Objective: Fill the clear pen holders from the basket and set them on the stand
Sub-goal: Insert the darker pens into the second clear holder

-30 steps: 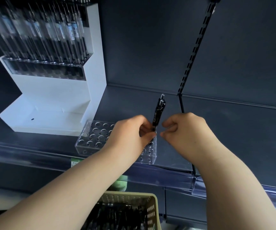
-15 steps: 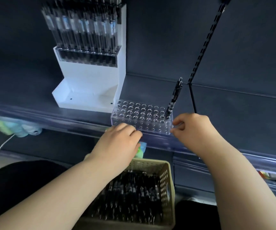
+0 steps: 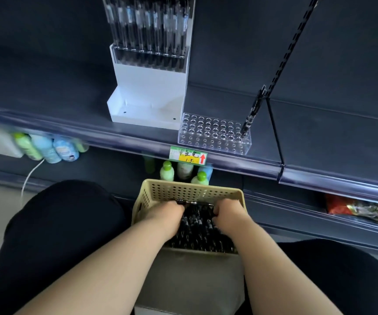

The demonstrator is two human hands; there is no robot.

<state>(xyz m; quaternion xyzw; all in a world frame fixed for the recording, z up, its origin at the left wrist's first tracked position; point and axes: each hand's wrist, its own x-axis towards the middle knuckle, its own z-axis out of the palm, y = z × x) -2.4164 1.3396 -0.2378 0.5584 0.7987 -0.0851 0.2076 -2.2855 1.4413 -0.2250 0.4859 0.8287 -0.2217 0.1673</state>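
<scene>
Bottom of frame: dark-clothed knees at either side, bare forearms running up toward centre.

Centre: left hand (image 3: pixel 165 215) and right hand (image 3: pixel 229 215) both down inside beige basket (image 3: pixel 183 189), knuckles up, fingers bent into the pile of black pens (image 3: pixel 197 223). Fingertips buried among the pens, so cannot tell whether either hand has one in its grasp. Hands apart, pens showing in the gap between them.

Just beyond basket's far rim: green-capped bottles (image 3: pixel 167 171) on the lower shelf, under a green-and-yellow price label (image 3: pixel 188 155) on the shelf edge.

Above the label, right of centre: clear pen holder (image 3: pixel 213 135) resting on the dark shelf, well apart from both hands, rows of open holes showing. One single pen (image 3: pixel 252 111) standing tilted in a hole at its right end.

Just beside holder's left end: white stand (image 3: pixel 149 92).

Upper centre: filled holder (image 3: pixel 149 54) seated on the stand's upper tier, pens upright in rows.
</scene>
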